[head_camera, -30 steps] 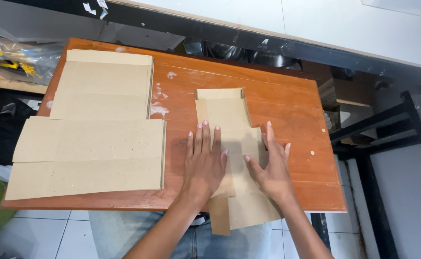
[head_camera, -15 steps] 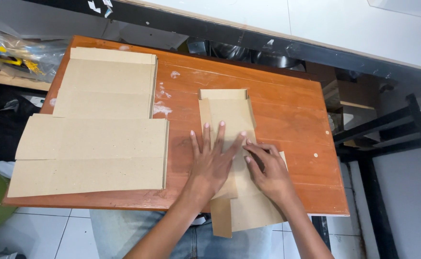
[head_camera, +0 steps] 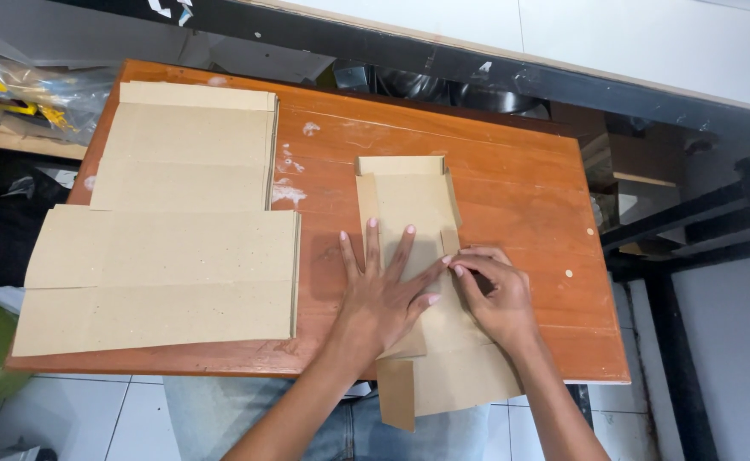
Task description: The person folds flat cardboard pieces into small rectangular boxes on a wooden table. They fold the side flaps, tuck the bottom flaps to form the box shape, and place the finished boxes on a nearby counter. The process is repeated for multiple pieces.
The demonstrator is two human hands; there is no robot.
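Your right hand point(head_camera: 496, 294) has gone from flat to pinching the side flap of the blank point(head_camera: 413, 213) at the bench's point(head_camera: 520, 183) front edge, left hand point(head_camera: 383, 294) still spread pressing it down: fold underway.

Bright, even light; sharp, soft shadows.

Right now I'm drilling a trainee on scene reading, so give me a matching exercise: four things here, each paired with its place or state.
1. left hand
2. right hand
3. flat brown cardboard box blank
4. stack of flat brown cardboard sheets

A. fingertips pinching a side flap
B. on the wooden table's left part
C. spread flat, pressing cardboard
D. near end overhanging the table edge

Pairs: 1-C, 2-A, 3-D, 4-B
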